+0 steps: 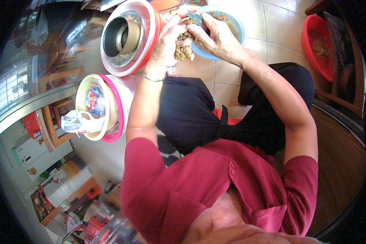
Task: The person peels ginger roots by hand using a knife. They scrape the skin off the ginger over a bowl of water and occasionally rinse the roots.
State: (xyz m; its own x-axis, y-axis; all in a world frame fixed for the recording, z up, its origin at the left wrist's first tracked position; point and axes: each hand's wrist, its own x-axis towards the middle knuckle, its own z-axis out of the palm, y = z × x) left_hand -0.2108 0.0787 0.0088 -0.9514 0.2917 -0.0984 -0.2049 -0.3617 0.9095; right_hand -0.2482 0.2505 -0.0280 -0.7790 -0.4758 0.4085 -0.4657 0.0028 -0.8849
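My left hand [166, 42], with a metal bracelet at its wrist, holds a lumpy yellow-brown clump of food [183, 53]. Part of the clump sticks out below the fingers, and the rest is hidden by them. Close beside it, my right hand [221, 38] pinches a flat, dark blue-green piece [195, 18] between thumb and fingers; I cannot tell whether it is a leaf or a blade. Both hands are over the near left rim of a light blue basin [242, 29]. Brown lumps [221, 16] lie in cloudy liquid inside it.
Left of my hands, a dark pot [117, 36] sits in nested pink and red basins [152, 45]. Nearer stands a cream bin [80, 87] with plastic wrappers [94, 99] and a white bag [82, 122] over its rim. A red basin [308, 45] is on the tiled floor [256, 52] at right.
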